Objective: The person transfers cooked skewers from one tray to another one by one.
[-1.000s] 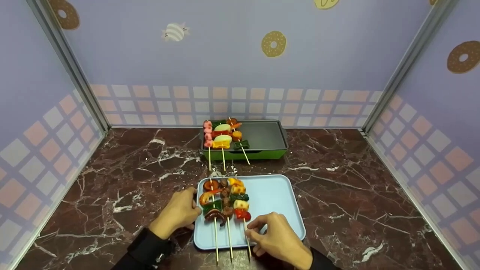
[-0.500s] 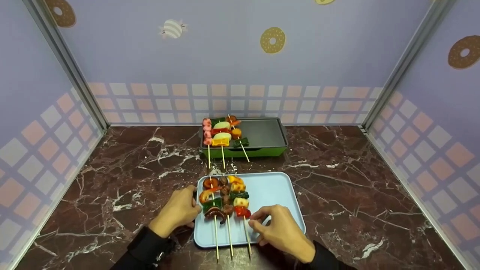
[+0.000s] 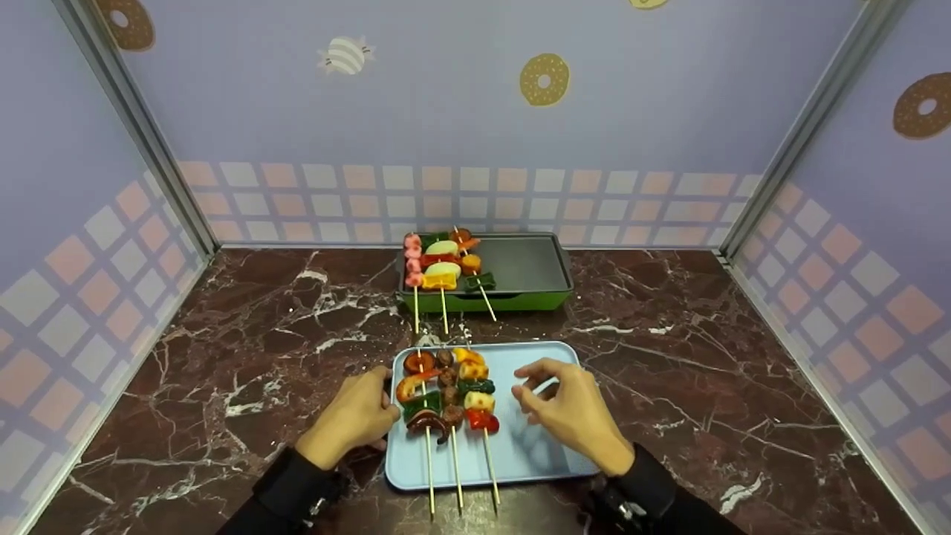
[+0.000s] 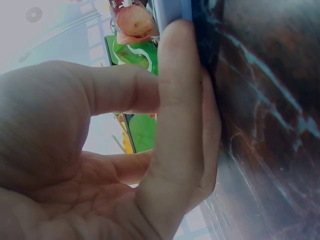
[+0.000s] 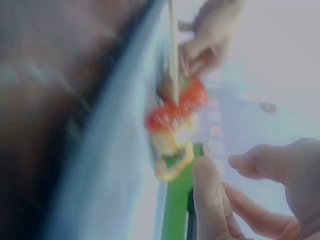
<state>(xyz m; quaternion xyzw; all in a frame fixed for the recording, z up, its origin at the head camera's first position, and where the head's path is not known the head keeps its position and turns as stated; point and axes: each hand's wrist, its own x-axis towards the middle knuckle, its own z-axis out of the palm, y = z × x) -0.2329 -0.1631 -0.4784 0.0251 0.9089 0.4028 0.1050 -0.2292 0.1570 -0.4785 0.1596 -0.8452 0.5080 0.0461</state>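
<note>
The left hand (image 3: 355,412) holds the left edge of a light blue tray (image 3: 535,464); in the left wrist view, a straight finger (image 4: 180,100) reaches along the tray's edge. Three skewers lie on the tray's left half: one with shrimp (image 3: 409,388) and green pieces, one with brown meatballs (image 3: 449,397), and one with red, white and yellow pieces (image 3: 479,401). The right hand (image 3: 576,409) hovers over the tray's right half, apart from the skewers, its thumb and fingers loosely bent with nothing between them. The right wrist view is blurred.
Behind the tray stands a green grill (image 3: 513,301) with a dark top. Three more skewers, including a pink one (image 3: 414,260), lie on its left side, handles toward the person. Patterned walls (image 3: 475,111) enclose the dark marbled table (image 3: 713,386).
The right hand has let go of the red-ended skewer and moved up and right, away from it. That skewer's stick shifted slightly. The left hand stays at the tray's edge.
</note>
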